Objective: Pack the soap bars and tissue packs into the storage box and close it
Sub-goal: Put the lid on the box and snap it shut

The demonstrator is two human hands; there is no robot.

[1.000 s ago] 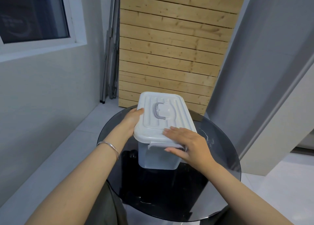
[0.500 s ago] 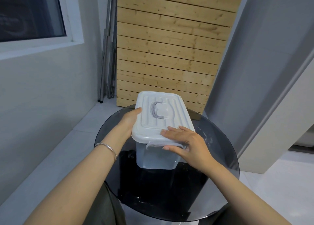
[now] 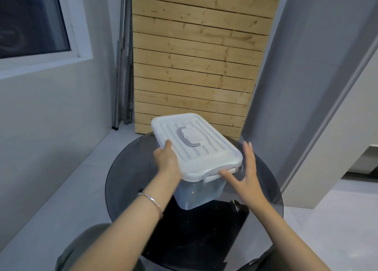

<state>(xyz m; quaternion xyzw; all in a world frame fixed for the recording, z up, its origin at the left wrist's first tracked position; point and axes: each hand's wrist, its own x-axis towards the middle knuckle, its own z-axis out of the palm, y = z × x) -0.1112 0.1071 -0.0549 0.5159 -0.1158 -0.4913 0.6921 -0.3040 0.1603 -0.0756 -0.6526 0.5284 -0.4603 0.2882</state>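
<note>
Wooden slats (image 3: 194, 66) back your round glass worktop (image 3: 126, 180), where the storage box (image 3: 196, 186) stands lidded. Your left hand (image 3: 166, 160) clasps the lid's (image 3: 196, 145) left edge; your right hand (image 3: 244, 172) is spread, thumb at the front latch (image 3: 216, 173).

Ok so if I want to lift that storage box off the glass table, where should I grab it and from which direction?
Probably the grey carry handle in the middle of the lid, taken from straight above: it arches clear of the ribbed top, leaving room for fingers. First check the near clip is shut, or the lid may lift off the storage box alone.
</note>
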